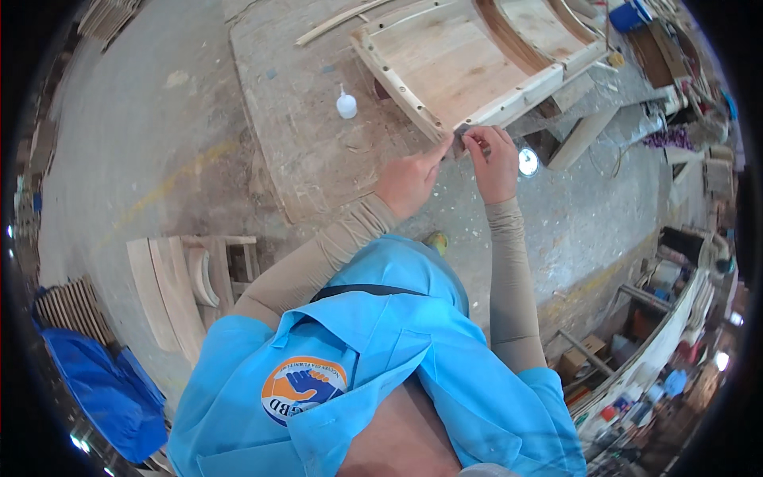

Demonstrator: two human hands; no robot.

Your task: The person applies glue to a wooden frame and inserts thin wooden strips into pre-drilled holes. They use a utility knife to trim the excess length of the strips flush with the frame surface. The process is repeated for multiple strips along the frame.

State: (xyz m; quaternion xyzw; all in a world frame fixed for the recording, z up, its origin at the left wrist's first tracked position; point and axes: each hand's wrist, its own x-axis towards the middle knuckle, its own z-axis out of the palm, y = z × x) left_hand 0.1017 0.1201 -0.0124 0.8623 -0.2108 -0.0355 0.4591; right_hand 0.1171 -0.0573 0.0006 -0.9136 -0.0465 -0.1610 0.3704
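Note:
A curved wooden furniture panel (445, 63) with a pale frame and several dark holes along its rails lies in front of me. At its near corner my right hand (494, 163) pinches a small dark grey piece (458, 144), perhaps folded sandpaper. My left hand (409, 184) reaches to the same piece from the left, index finger stretched along it and the other fingers curled. The piece is close to the panel's corner; whether it touches the wood is hard to make out. Left of the panel stands a white squeeze bottle (346, 105) with a thin nozzle.
A worn board (294, 151) lies beneath the bottle. Wooden parts (171, 294) stand at my left, near a blue sheet (103, 389). A round shiny object (528, 162) is right of my right hand. A cluttered crate (636, 326) stands at right, a blue container (630, 14) at far right.

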